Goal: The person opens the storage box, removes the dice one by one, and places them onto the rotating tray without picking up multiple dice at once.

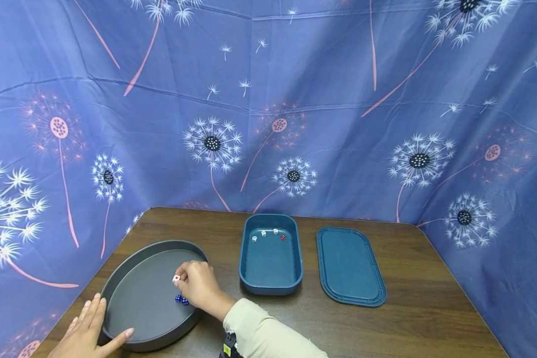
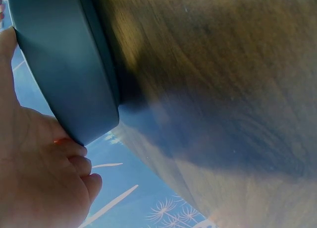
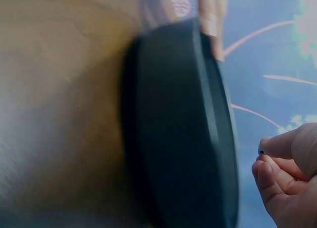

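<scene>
In the head view my right hand [image 1: 200, 283] pinches a white die [image 1: 176, 278] with a red pip, held over the round dark grey tray [image 1: 138, 293]. The right wrist view shows only a sliver of that die [image 3: 261, 151] at the fingertips. Below the hand, blue dice [image 1: 178, 298] lie close together on the tray's floor. My left hand [image 1: 86, 325] rests against the tray's near-left rim, fingers straight and spread along the outside, thumb reaching over the edge. The left wrist view has this hand [image 2: 39, 163] touching the tray wall [image 2: 74, 64].
Right of the tray stands a teal rectangular container [image 1: 270, 268]. At its far end lie several white dice [image 1: 263, 233] and a red die [image 1: 283, 237]. A flat teal lid [image 1: 351, 266] lies farther right on the wooden table [image 1: 411, 298]. A blue dandelion-patterned cloth [image 1: 340, 149] hangs behind.
</scene>
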Action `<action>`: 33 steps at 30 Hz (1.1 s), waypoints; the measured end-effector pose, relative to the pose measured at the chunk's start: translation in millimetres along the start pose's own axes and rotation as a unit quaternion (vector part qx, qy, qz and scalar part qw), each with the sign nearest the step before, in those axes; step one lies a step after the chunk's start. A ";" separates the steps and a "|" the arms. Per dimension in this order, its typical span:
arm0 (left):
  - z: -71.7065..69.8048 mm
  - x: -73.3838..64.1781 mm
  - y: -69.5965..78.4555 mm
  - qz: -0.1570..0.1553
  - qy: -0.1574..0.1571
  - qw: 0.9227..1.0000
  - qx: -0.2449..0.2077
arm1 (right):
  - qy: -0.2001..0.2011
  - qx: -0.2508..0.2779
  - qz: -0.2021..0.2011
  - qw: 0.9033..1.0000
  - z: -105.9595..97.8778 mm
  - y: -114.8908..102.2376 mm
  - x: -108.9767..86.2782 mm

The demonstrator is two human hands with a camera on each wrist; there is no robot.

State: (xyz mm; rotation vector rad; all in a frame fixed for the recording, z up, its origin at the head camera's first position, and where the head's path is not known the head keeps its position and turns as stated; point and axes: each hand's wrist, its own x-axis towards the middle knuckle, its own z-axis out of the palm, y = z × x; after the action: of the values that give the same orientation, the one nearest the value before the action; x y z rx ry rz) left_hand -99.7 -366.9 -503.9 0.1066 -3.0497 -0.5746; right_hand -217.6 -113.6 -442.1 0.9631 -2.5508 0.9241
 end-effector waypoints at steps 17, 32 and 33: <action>-5.9 -1.0 6.8 0.004 0.001 1.000 0.008 | -0.079 -0.118 -0.013 0.990 29.3 -3.5 -22.7; -5.3 1.0 5.8 0.001 -0.005 1.000 0.003 | -0.043 -0.001 0.008 0.999 26.3 1.8 -17.7; -4.9 0.6 5.3 0.001 -0.004 1.000 0.004 | -0.043 0.007 0.012 0.999 24.3 2.1 -16.9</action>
State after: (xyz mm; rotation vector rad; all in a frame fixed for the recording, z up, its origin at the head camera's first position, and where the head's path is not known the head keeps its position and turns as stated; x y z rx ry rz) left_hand -100.4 -363.7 -497.4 0.1001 -3.0603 -0.5641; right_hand -206.9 -119.6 -469.0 1.0003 -2.6359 0.9265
